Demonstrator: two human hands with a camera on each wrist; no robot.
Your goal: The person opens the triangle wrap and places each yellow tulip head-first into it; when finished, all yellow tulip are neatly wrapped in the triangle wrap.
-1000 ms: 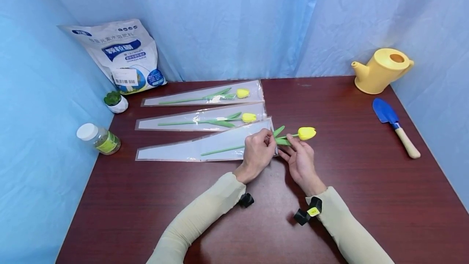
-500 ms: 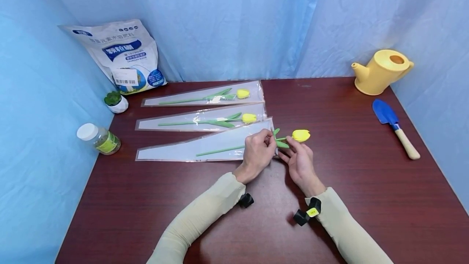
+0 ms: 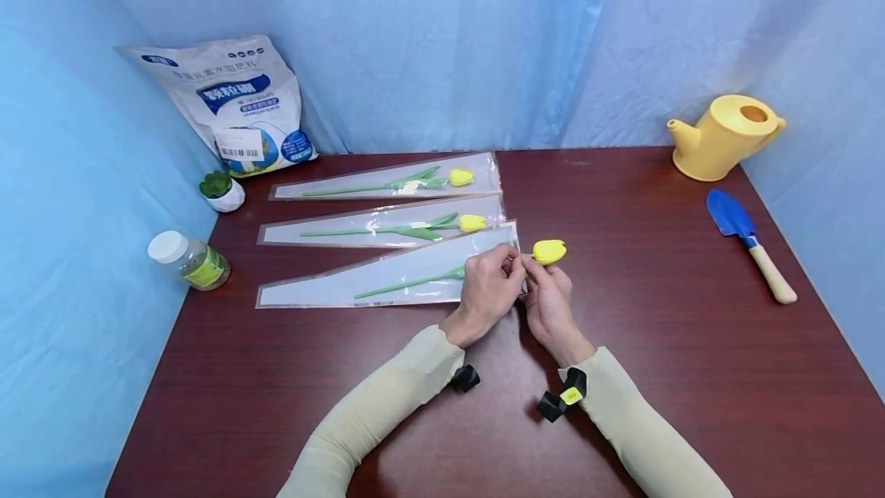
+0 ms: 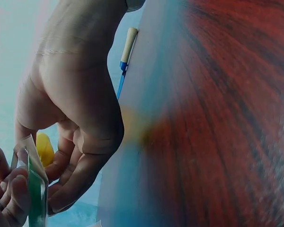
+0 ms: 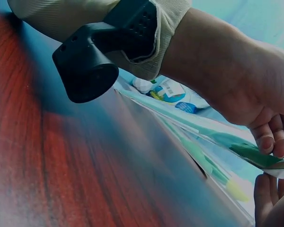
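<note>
A yellow artificial tulip (image 3: 549,252) has its green stem (image 3: 397,288) inside the nearest clear, white-backed flower sleeve (image 3: 332,283). The bloom sticks out past the sleeve's wide right end. My left hand (image 3: 486,287) pinches the sleeve's edge at that mouth. Just below the bloom, my right hand (image 3: 551,310) pinches the stem, its fingertips close to the left hand's. The leaves are mostly hidden behind the hands in the head view; a green leaf (image 5: 251,152) shows through the plastic in the right wrist view.
Two sleeved tulips (image 3: 415,233) (image 3: 408,181) lie behind. At left are a fertilizer bag (image 3: 242,110), a potted succulent (image 3: 223,190) and a white-capped jar (image 3: 190,260). A yellow watering can (image 3: 722,137) and blue trowel (image 3: 750,244) are at right on the dark wooden table (image 3: 664,313).
The right hand has moved left with the tulip, sliding its stem and leaves deeper into the sleeve. The bloom is nearer the mouth. The left hand has stayed almost in place.
</note>
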